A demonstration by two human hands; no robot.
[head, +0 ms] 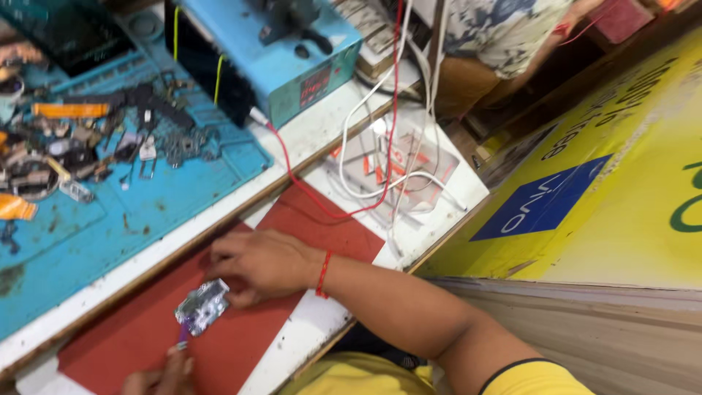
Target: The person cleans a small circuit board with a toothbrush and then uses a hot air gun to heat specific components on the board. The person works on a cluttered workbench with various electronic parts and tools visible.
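Observation:
A small silvery metal part (202,307) lies on a red mat (139,333) on the white bench. My right hand (257,267), with a red thread at the wrist, reaches in from the right and pinches the part's upper edge between thumb and fingers. My left hand (159,377) shows only partly at the bottom edge. It grips a thin purple-handled tool (183,335) whose tip touches the lower end of the silvery part.
A blue work mat (146,212) strewn with several small metal parts and screws lies to the upper left. Behind it stands a blue power supply box (292,66), with red and white cables (380,168) trailing over the bench. Another person (504,36) sits at the top. A yellow board (621,190) fills the right.

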